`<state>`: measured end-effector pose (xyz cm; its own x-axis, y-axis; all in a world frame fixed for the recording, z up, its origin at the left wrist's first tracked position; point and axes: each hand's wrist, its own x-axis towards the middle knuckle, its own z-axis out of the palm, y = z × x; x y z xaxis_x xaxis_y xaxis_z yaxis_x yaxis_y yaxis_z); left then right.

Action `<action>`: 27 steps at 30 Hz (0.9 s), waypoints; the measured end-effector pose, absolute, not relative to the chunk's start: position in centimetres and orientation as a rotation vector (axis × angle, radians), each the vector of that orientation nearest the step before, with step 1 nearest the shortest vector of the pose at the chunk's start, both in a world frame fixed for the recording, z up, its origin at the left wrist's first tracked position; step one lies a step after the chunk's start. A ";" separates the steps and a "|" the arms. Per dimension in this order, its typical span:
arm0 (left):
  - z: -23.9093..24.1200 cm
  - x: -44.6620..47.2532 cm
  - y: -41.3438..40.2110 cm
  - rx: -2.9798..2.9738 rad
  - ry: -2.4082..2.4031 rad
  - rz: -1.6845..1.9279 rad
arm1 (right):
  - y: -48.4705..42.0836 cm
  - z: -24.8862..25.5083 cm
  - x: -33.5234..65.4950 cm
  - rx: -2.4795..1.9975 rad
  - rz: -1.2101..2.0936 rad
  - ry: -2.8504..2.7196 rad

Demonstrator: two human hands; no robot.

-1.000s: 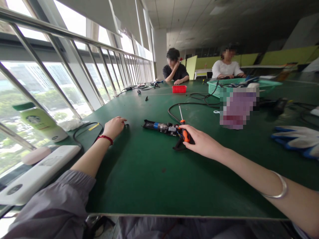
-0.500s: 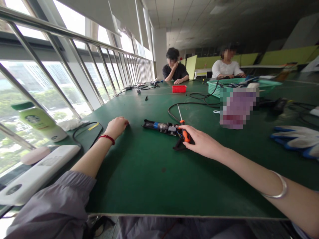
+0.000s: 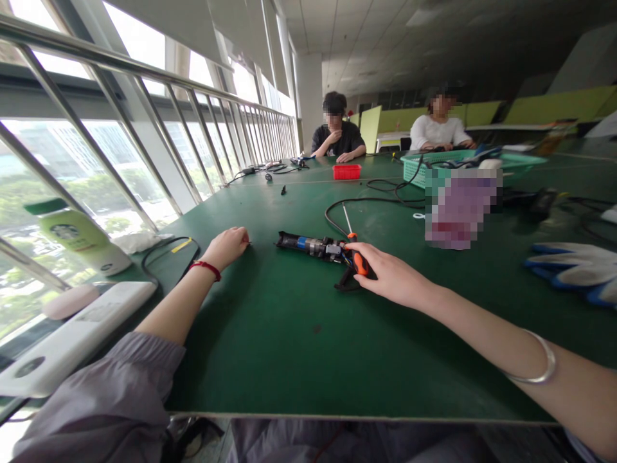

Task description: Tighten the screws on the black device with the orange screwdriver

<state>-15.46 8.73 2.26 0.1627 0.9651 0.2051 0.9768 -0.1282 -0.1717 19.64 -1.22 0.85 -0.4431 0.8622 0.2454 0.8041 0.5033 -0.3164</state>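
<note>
1. Green tabletop (image 3: 270,360), bordered on the left by a metal railing (image 3: 48,40); a bottle (image 3: 72,235) stands near it.
2. Left hand (image 3: 226,247): fingers curled, tips at a tiny dark piece (image 3: 249,242); whether they pinch it cannot be told.
3. Opened black device (image 3: 315,247): lies between the hands, long axis running roughly left to right, right end beside the right hand, the nearer one.
4. Screwdriver (image 3: 359,262): shaft pointing away from the person.
5. Right hand (image 3: 385,273): gripping the screwdriver's handle.
6. Glove (image 3: 571,267): far right.
</note>
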 end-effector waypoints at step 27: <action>2.8 -16.6 8.8 -2.202 -1.984 -0.147 | -1.2 0.8 19.7 -1.387 0.208 -2.394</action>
